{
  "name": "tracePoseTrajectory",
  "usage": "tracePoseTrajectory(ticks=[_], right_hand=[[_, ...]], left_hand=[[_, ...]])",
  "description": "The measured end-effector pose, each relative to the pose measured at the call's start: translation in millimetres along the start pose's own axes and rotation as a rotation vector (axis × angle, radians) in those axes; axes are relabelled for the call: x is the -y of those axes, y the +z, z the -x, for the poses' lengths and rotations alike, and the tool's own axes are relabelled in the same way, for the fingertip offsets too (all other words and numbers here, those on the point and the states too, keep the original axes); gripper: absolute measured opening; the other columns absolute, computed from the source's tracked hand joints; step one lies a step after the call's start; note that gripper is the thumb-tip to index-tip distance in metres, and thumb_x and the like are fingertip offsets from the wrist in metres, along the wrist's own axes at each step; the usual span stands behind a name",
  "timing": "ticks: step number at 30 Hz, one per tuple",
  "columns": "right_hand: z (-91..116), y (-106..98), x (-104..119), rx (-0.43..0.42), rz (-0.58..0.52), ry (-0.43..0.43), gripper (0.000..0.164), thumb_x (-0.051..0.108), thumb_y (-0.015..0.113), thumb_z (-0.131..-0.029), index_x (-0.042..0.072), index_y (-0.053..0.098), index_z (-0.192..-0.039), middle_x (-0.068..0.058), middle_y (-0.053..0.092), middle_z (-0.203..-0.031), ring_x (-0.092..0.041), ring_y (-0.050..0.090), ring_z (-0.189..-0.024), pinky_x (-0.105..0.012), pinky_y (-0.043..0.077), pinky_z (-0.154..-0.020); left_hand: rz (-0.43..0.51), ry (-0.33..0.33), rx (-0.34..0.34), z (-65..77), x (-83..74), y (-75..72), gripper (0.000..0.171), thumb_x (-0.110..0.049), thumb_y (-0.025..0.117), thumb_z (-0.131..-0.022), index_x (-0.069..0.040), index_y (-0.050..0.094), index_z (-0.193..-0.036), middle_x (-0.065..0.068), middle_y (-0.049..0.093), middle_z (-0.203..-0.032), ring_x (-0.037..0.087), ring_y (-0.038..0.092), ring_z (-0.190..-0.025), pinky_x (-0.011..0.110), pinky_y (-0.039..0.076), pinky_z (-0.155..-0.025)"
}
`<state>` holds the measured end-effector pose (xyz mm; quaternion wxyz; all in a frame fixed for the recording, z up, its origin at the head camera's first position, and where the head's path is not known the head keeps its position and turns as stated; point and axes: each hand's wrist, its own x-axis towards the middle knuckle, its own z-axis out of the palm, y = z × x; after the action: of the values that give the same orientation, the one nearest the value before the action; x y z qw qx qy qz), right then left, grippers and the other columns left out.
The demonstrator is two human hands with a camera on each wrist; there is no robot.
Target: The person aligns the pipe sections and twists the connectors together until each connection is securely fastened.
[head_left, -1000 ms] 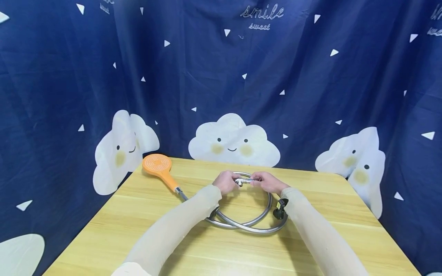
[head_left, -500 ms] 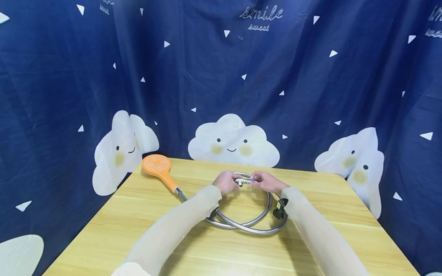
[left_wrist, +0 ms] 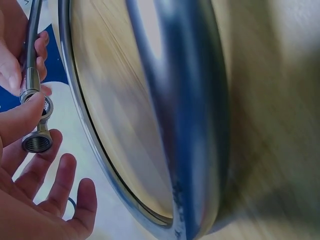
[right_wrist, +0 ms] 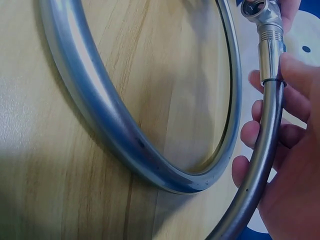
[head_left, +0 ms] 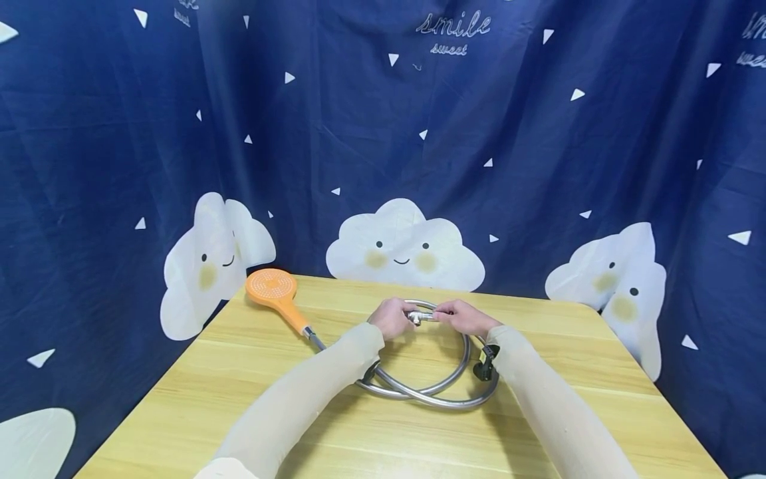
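My left hand [head_left: 391, 318] pinches a chrome tee fitting [left_wrist: 37, 140] between thumb and fingers, with its threaded opening showing in the left wrist view. My right hand [head_left: 468, 318] grips the metal end nut [right_wrist: 270, 60] of a grey shower hose [right_wrist: 265, 145], thumb on the nut and fingers curled round the hose below. Nut and fitting meet end to end; a few turns of thread show between them. From there the hose loops over the table to an orange shower head [head_left: 272, 285], lying face up at the far left.
The light wooden table [head_left: 197, 406] bears the crossed hose loops [head_left: 443, 401] below and between my forearms. A dark blue curtain [head_left: 371, 120] with white clouds hangs behind the table's far edge and along both sides. A black wrist camera [head_left: 483, 364] sits under my right wrist.
My right fingers have shifted slightly left on the nut, closer to the fitting. The left hand, hose loops and shower head stay in place.
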<state>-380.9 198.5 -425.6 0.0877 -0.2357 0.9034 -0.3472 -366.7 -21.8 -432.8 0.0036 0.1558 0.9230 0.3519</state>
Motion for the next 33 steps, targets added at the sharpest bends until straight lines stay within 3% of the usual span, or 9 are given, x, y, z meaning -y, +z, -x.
tracePoseTrajectory(ticks=[7, 10, 16, 21, 26, 30, 33], right_hand=[[-0.8, 2.5, 0.5, -0.030, -0.085, -0.045, 0.014, 0.005, 0.069, -0.092, 0.000, 0.059, -0.100, -0.009, 0.058, -0.088, -0.019, 0.050, -0.081, -0.028, 0.042, -0.072], [-1.1, 1.4, 0.2, -0.018, -0.049, -0.078, 0.010, 0.006, 0.066, -0.095, -0.002, 0.062, -0.098, -0.004, 0.057, -0.084, -0.017, 0.049, -0.077, -0.026, 0.041, -0.068], [-1.6, -1.0, 2.3, 0.018, 0.026, -0.056, 0.026, 0.019, 0.057, -0.103, -0.004, 0.070, -0.104, 0.003, 0.049, -0.076, -0.014, 0.043, -0.071, -0.025, 0.034, -0.063], [-0.5, 0.9, 3.7, 0.001, -0.031, -0.017, 0.021, 0.017, 0.064, -0.099, -0.001, 0.065, -0.110, -0.004, 0.058, -0.086, -0.016, 0.049, -0.079, -0.027, 0.039, -0.070], [-0.9, 3.4, 1.8, -0.014, -0.098, -0.040, 0.016, 0.004, 0.068, -0.093, -0.001, 0.058, -0.103, -0.009, 0.057, -0.087, -0.017, 0.050, -0.079, -0.027, 0.042, -0.071], [-0.9, 2.1, 0.0, -0.002, -0.073, -0.070, 0.009, 0.004, 0.065, -0.095, -0.002, 0.062, -0.100, -0.010, 0.059, -0.086, -0.015, 0.050, -0.078, -0.025, 0.042, -0.070], [-0.3, 0.2, -0.1, 0.018, -0.029, -0.090, 0.014, 0.008, 0.061, -0.099, -0.005, 0.065, -0.101, -0.009, 0.058, -0.083, -0.013, 0.047, -0.074, -0.024, 0.039, -0.067]], left_hand=[[-0.001, 0.010, -0.005, 2.7, 0.0, -2.2, 0.044, -0.009, 0.082, -0.077, -0.023, 0.076, -0.118, -0.002, 0.075, -0.110, 0.017, 0.063, -0.098, 0.038, 0.050, -0.094], [0.010, 0.003, -0.011, 3.0, -0.3, -2.4, 0.047, -0.008, 0.083, -0.076, -0.022, 0.075, -0.121, 0.001, 0.074, -0.115, 0.019, 0.063, -0.103, 0.039, 0.049, -0.097], [0.022, -0.014, -0.013, 2.9, -0.3, -1.9, 0.048, -0.008, 0.083, -0.077, -0.021, 0.075, -0.122, 0.001, 0.074, -0.118, 0.019, 0.062, -0.104, 0.041, 0.049, -0.098], [0.023, -0.009, -0.011, 3.0, 0.2, -1.7, 0.047, -0.007, 0.082, -0.077, -0.020, 0.075, -0.122, 0.000, 0.075, -0.114, 0.018, 0.063, -0.100, 0.041, 0.049, -0.097], [0.024, -0.021, -0.021, 4.3, 0.0, -2.0, 0.047, -0.008, 0.083, -0.076, -0.022, 0.075, -0.120, 0.001, 0.075, -0.115, 0.019, 0.064, -0.104, 0.040, 0.049, -0.098], [0.037, -0.037, -0.022, 2.7, 1.1, -0.7, 0.048, -0.008, 0.083, -0.077, -0.021, 0.075, -0.122, 0.002, 0.073, -0.120, 0.021, 0.063, -0.109, 0.041, 0.048, -0.100], [0.040, -0.044, -0.027, 1.4, 2.5, 0.5, 0.048, -0.007, 0.083, -0.076, -0.022, 0.075, -0.122, 0.004, 0.072, -0.122, 0.021, 0.063, -0.109, 0.042, 0.048, -0.101]])
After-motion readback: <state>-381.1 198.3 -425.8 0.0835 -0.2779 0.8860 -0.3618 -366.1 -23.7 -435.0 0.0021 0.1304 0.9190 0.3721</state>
